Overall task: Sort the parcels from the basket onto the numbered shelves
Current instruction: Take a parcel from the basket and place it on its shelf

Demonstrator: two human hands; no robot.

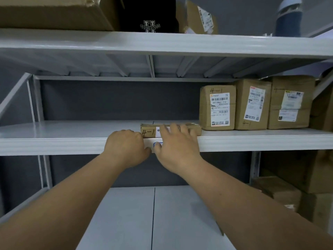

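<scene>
I am looking up at a white metal rack, and both of my hands are reaching to the front edge of the middle shelf near the centre of the frame. A flat parcel marked "4-1" is lying on that shelf, close to its front lip, just right of centre. My right hand is resting over the parcel's front face with its fingers spread and fairly straight, the fingertips lying across the white label, while the thumb is hanging down over a small blue tag on the shelf edge. My left hand is sitting just left of the parcel with its fingers curled under; it seems to be touching the parcel's left end, but I cannot tell whether it is actually gripping anything.

To the right on the same shelf, three upright boxes are standing side by side, each showing a shipping label, and the nearest one is sitting just beside the flat parcel. On the top shelf across the upper part of the frame, a large carton is filling the upper left, a black item with white lettering is sitting next to it, and a smaller labelled box is standing further right. More brown boxes are stacked at the lower right, below the middle shelf.
</scene>
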